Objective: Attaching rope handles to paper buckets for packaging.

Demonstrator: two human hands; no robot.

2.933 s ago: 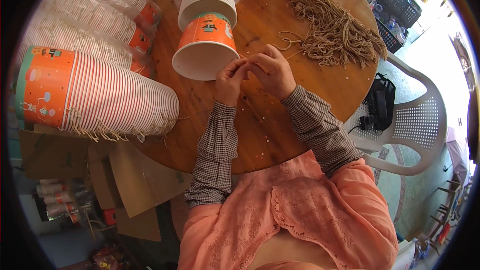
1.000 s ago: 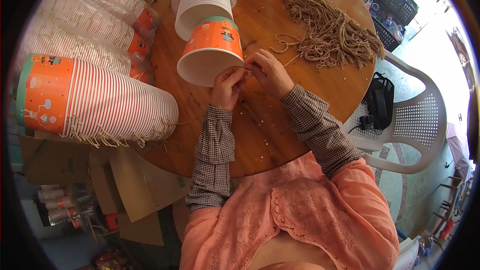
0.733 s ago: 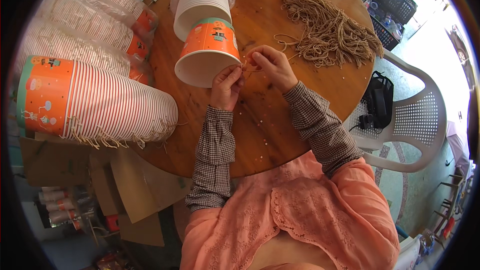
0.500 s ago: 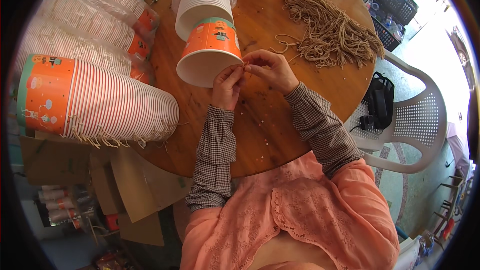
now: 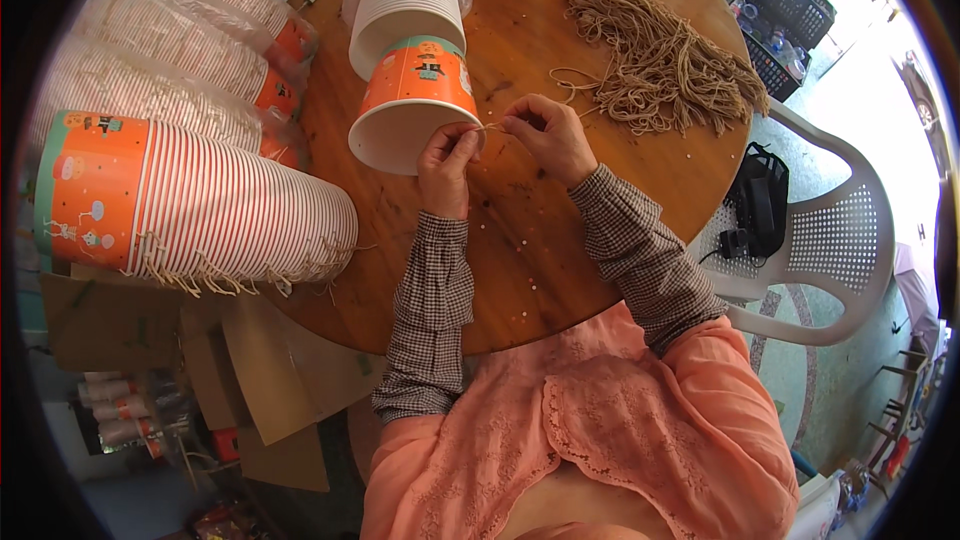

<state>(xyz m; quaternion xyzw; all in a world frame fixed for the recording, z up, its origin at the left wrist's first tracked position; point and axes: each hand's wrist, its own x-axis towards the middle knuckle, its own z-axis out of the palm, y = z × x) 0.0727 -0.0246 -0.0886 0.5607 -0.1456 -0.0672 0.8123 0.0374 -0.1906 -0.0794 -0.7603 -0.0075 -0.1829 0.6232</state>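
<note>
An orange paper bucket with a white rim lies tilted on the table, its mouth toward me. At the right side of that rim, my left hand is closed in a pinch on a short piece of string. My right hand pinches the other end of the string, just right of the bucket. A tangled heap of tan strings lies beyond my right hand. On the left rests a long nested stack of buckets, with string ends hanging along its lower side.
More bucket stacks in clear plastic fill the far left. White nested buckets sit behind the orange one. Cardboard boxes stand below the table's left edge. A plastic chair holding a black bag is at the right.
My hands have drawn slightly apart, and a stretch of string now shows between them. The orange bucket has shifted a little to the left.
</note>
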